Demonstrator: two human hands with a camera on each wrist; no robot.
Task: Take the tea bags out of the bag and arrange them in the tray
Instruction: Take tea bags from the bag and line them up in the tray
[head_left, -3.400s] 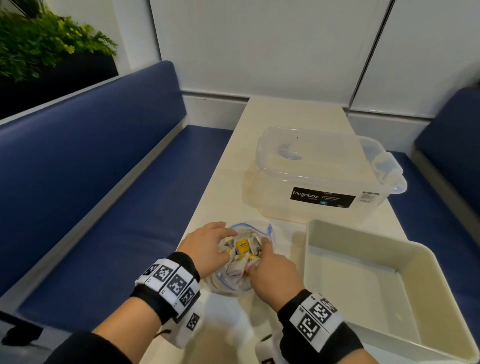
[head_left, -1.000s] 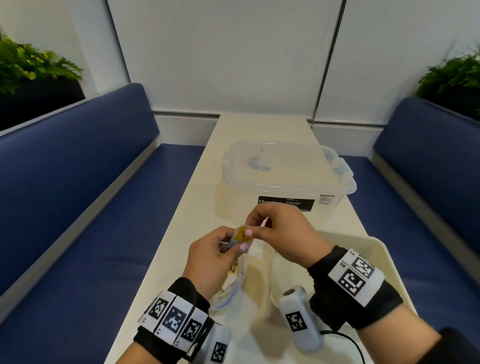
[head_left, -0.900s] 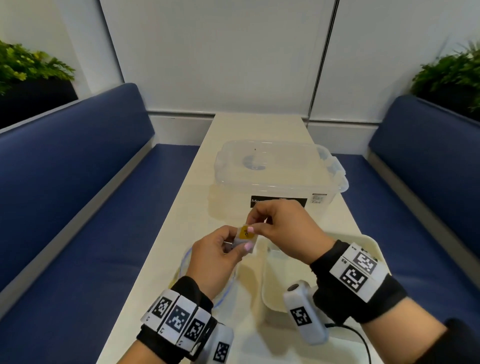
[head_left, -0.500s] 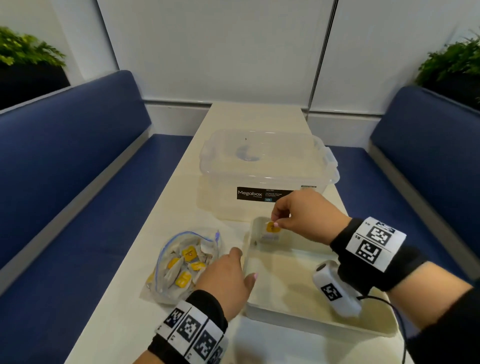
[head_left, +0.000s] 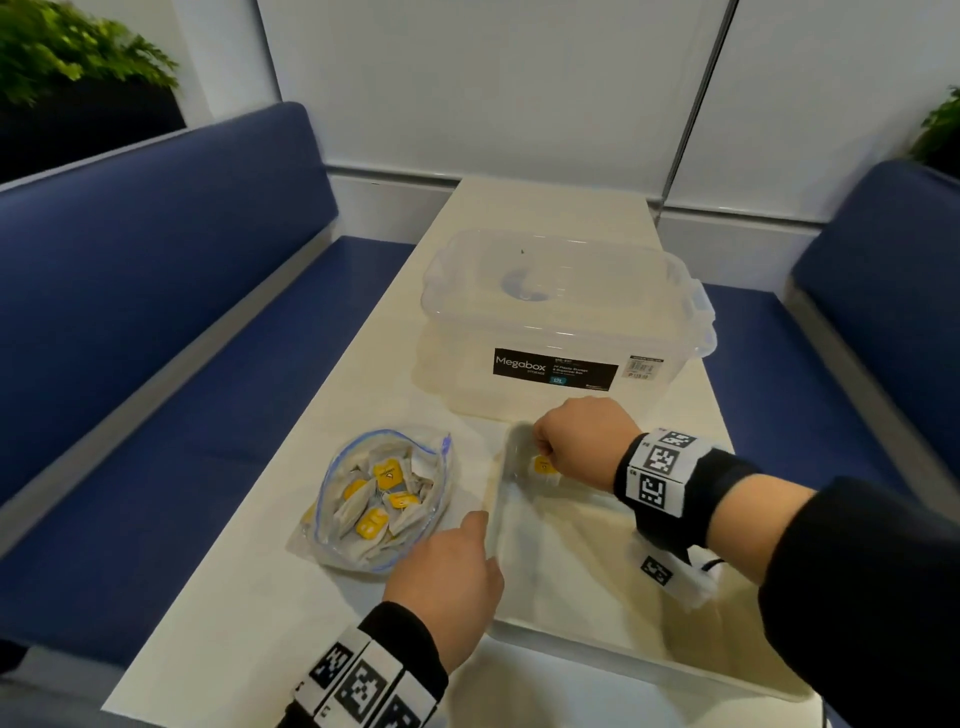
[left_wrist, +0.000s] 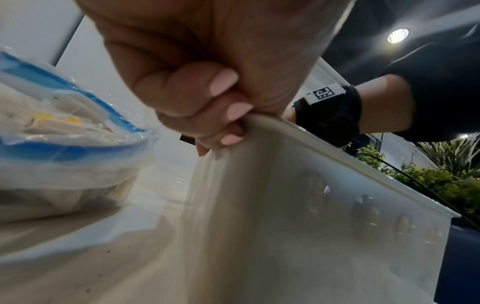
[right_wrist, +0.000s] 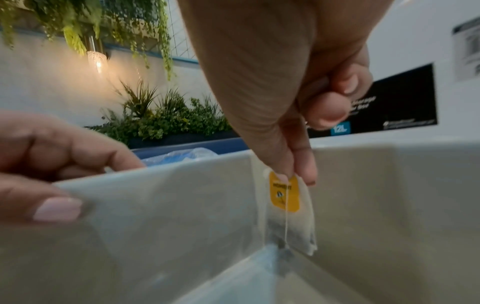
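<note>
The right hand (head_left: 576, 441) pinches one tea bag (right_wrist: 288, 207) by its top edge and yellow tag, hanging upright in the tray's (head_left: 571, 613) far left corner — its lower end just at the floor. The left hand (head_left: 447, 571) grips the tray's left wall, fingers curled over the rim. Just left of the tray lies the open zip bag (head_left: 382, 499) — more tea bags inside.

blue benches (head_left: 156, 291), white wall panels (head_left: 493, 83)

bag (head_left: 382, 499) left of tray (head_left: 597, 631) | box (head_left: 561, 322) behind both | all on table (head_left: 249, 623)
</note>
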